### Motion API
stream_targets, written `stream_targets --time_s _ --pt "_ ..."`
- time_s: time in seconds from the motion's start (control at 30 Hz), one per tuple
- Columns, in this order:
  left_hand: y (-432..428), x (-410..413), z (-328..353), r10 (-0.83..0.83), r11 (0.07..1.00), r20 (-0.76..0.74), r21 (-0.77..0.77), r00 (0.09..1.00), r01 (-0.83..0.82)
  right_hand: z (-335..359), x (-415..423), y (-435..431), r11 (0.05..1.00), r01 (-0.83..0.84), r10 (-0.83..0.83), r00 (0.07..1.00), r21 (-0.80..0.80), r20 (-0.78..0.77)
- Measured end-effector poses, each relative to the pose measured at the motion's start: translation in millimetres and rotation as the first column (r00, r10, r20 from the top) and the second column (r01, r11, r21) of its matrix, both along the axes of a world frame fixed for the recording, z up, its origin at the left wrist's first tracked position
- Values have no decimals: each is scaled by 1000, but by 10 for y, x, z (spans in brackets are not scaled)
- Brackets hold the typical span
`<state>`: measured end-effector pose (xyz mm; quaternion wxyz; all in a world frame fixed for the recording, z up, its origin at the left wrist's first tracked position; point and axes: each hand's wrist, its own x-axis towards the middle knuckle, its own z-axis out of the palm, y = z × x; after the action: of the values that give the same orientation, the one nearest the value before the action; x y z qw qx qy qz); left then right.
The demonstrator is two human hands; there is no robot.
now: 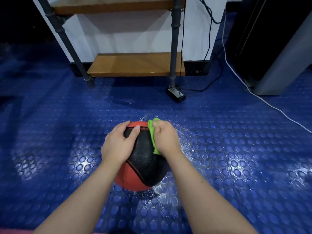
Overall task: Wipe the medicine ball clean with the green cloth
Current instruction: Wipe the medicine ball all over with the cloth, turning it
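Observation:
A red and black medicine ball (143, 162) sits on the blue studded floor, low in the middle of the view. My left hand (118, 142) lies on its upper left side, fingers spread over the top and thumb on the black panel. My right hand (166, 137) presses the green cloth (152, 132) against the ball's upper right side, fingers curled round the cloth. Only the cloth's left edge shows; the rest is under my hand.
The blue floor (236, 149) is wet and speckled around the ball. A wooden shelf on grey pipe legs (135, 65) stands behind. A black power adapter (175, 94) and cables lie at its right leg. A dark cabinet (270, 48) stands at the far right.

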<state>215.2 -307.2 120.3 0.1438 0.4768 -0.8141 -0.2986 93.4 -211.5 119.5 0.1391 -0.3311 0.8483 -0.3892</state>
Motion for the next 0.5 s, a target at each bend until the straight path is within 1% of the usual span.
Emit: stream_targets --time_s 0.03,0.07,0.1,0.13,0.17,0.2,0.23,0.27,0.3,0.33,0.37,0.4,0.5 --pt "-2 -8 19 8 1000 0 8 1000 -8 -19 -79 25 998 35 -40 992 49 122" --pt "-12 -13 30 15 1000 -2 25 1000 -15 -53 -138 54 995 78 -92 966 67 243" --pt "-23 -13 34 23 999 -7 46 1000 -22 -81 -156 91 990 126 -141 935 66 326" --pt "-42 -10 42 33 997 -12 72 999 -32 -106 -126 128 983 177 -179 913 41 367" --pt "-67 1 46 42 995 -16 89 999 -40 -157 -41 157 974 228 -210 912 -9 352" --pt "-96 13 47 52 993 -21 107 998 -49 -208 99 198 959 269 -236 931 -88 278" --pt "-139 24 46 68 989 -33 132 997 -63 -236 290 242 942 269 -239 958 -200 161" --pt "-197 36 50 93 983 -55 167 994 -82 -250 520 291 931 199 -196 980 -307 39" --pt "-266 47 59 119 973 -82 207 990 -100 -289 746 337 927 91 -127 989 -363 -77" --pt "-332 56 66 137 964 -113 246 984 -106 -364 926 392 924 -11 -60 983 -381 -173" --pt "-390 65 68 143 956 -143 275 979 -99 -447 1028 453 916 -93 0 973 -389 -233" --pt "-437 71 66 140 951 -167 298 976 -85 -557 1044 503 904 -150 48 966 -400 -254" --pt "-502 59 85 103 939 -204 342 974 -28 -780 945 698 873 -273 171 947 -404 -271"
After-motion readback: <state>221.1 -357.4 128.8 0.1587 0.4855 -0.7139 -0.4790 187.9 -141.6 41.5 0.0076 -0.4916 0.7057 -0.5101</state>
